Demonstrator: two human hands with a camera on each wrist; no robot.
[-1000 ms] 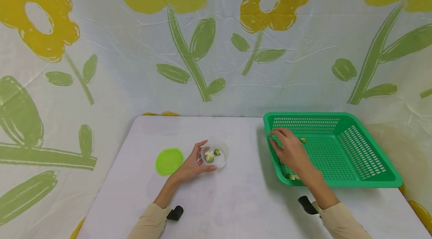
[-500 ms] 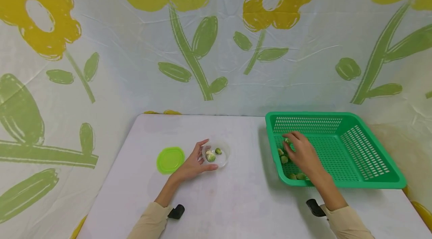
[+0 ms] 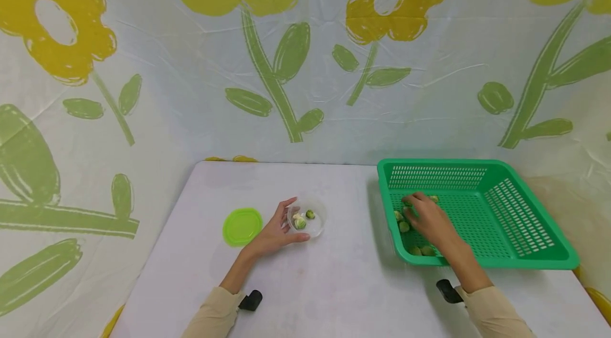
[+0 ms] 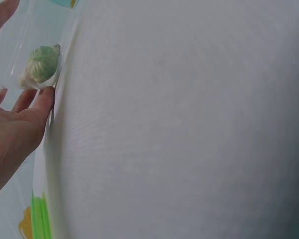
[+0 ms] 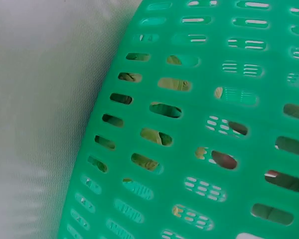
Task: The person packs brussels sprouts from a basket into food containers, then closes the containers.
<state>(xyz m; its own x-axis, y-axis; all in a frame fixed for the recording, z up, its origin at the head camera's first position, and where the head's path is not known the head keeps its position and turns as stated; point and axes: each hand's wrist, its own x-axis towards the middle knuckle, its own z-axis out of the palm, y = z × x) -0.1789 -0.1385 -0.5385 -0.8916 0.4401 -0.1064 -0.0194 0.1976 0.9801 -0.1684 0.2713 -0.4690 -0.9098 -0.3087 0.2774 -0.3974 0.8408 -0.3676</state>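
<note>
My left hand (image 3: 276, 234) holds a small clear plastic container (image 3: 317, 227) on the table, thumb at the near side and fingers round the far side. Inside lie two Brussels sprouts (image 3: 299, 222), one larger than the other. The left wrist view shows one sprout (image 4: 42, 64) through the container wall. My right hand (image 3: 433, 224) reaches into the green basket (image 3: 444, 162), its fingertips and thumb pinching a mostly hidden Brussels sprout near the left side. More sprouts (image 3: 404, 227) lie around it. In the right wrist view the basket wall (image 5: 194, 119) hides most of that hand.
A bright green lid (image 3: 242, 227) lies flat on the white table (image 3: 305, 285), left of the container. The basket's slotted walls rise around the right hand. Another sprout (image 3: 433, 198) sits farther back in the basket. A flower-printed cloth (image 3: 200, 115) hangs behind the table.
My right hand has moved from above the basket's left rim down among the sprouts, and its fingers have drawn together. The left hand stays at the container.
</note>
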